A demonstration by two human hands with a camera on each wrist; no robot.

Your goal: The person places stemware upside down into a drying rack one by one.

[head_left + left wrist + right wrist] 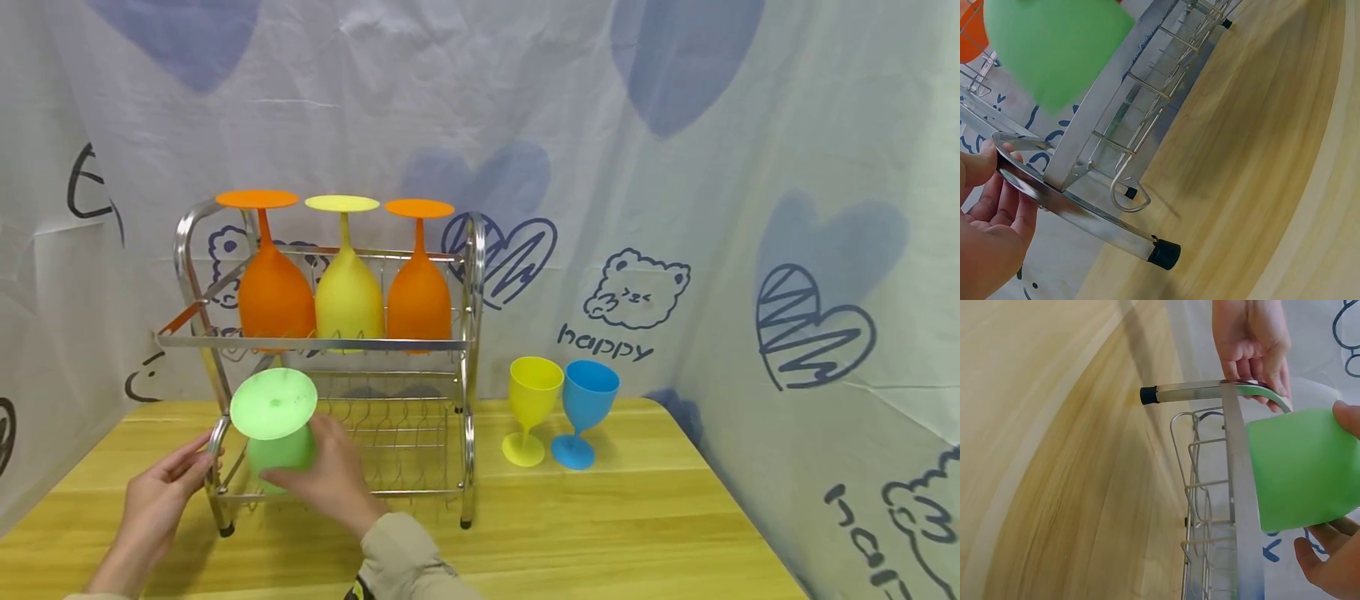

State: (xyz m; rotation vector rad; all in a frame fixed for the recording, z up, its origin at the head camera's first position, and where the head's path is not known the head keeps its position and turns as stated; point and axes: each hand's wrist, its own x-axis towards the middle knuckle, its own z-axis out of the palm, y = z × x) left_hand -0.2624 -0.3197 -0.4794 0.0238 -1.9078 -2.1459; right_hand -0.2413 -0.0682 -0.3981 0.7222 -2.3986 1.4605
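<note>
Upside down at the left end of the rack's lower tier is a green goblet (pixel 281 450), its round foot facing up. My right hand (pixel 341 475) grips the goblet's bowl from the right side, thumb in front and fingers behind. In the right wrist view the green bowl (pixel 1304 469) is right at the rack's front rail, between thumb and fingers. My left hand (pixel 161 500) pinches the metal rack's (pixel 1085 209) curved left leg between thumb and fingers, low on the frame. The goblet's rim is partly hidden behind the front rail.
On the upper tier two orange goblets (pixel 276 296) stand inverted with a pale yellow goblet (pixel 348 300) between them. Right of the rack, a yellow goblet (pixel 527 408) and a blue goblet (pixel 587 408) stand upright on the wooden table (pixel 600 525). A patterned curtain (pixel 570 100) hangs behind.
</note>
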